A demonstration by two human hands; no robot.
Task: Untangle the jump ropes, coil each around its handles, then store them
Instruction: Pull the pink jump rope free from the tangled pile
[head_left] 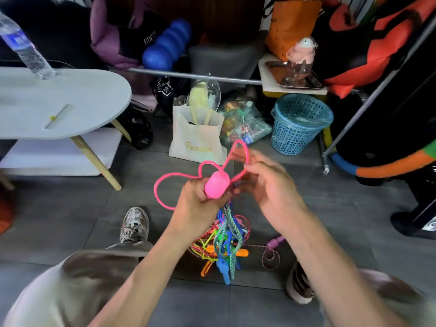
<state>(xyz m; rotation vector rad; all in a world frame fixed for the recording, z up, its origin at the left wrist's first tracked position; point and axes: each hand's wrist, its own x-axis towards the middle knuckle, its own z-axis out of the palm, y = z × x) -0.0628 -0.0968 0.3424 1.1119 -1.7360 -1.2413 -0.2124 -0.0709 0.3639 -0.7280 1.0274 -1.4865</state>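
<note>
A grey table (70, 95) stands at the left, a blue basket (299, 123) across the floor at the right. Between the knees hangs a tangle of ropes (226, 239). Above it the left hand (195, 204) grips a pink handle (217, 185); the right hand (266, 182) pinches its pink rope (238, 147), looped upward.
</note>
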